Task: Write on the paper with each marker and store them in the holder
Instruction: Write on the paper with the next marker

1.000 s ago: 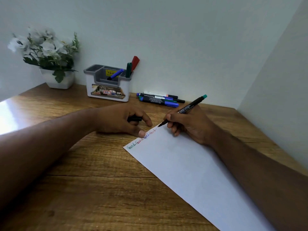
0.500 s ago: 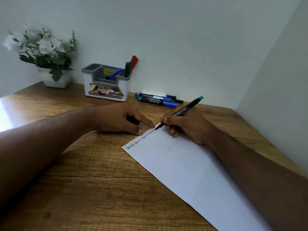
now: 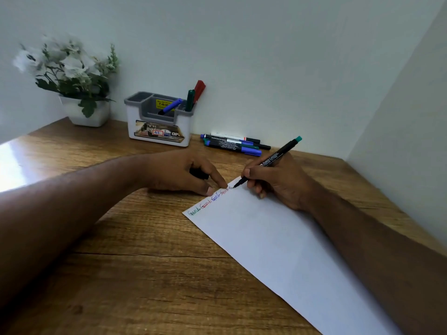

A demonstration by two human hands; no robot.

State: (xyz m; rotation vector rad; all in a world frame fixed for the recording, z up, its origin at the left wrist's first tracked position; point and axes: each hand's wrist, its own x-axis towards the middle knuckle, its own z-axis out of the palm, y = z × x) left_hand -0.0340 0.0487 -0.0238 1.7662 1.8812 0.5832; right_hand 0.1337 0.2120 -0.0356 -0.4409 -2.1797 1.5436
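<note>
Marker (image 3: 268,162) sits pinched in the right hand (image 3: 278,182), tip on the paper (image 3: 278,238) at its 12 o'clock corner. Left hand (image 3: 179,174) curls round a dark cap (probably) while fingertips pin the sheet. Light strokes suit; holder (image 3: 158,119) waits at 11 o'clock.

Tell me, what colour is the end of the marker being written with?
Teal green, on a black barrel; the marker shows clearly in the head view, held in the right hand.
</note>
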